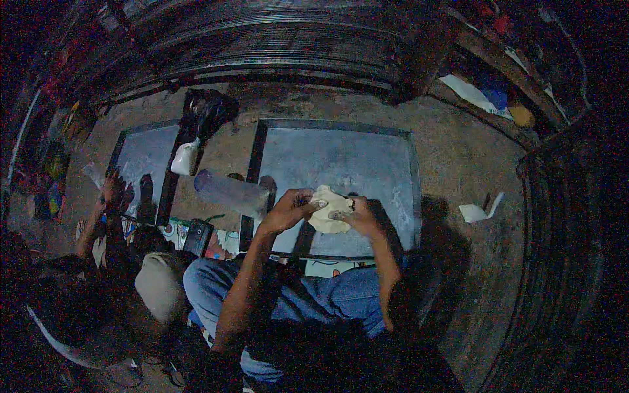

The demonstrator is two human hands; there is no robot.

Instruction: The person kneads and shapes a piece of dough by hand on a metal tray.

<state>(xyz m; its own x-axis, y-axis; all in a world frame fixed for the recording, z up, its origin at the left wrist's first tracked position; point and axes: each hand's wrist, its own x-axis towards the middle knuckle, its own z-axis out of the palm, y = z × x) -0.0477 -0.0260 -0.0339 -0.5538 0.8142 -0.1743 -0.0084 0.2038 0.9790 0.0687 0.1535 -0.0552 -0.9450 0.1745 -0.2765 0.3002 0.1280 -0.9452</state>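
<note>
My left hand and my right hand both grip a pale, irregular sheet of dough from its two sides, fingers and thumbs pressed on it. The dough is held over a large square metal tray with whitish smudges on its surface, lying in front of my knees. A translucent cylinder, possibly a bottle or roller, lies across the tray's left edge, beside my left hand.
At left a co-worker's hand is over a smaller tray. A black plastic bag, a small white bag and a dark device lie between us. A white object is at right; shelving stands beyond.
</note>
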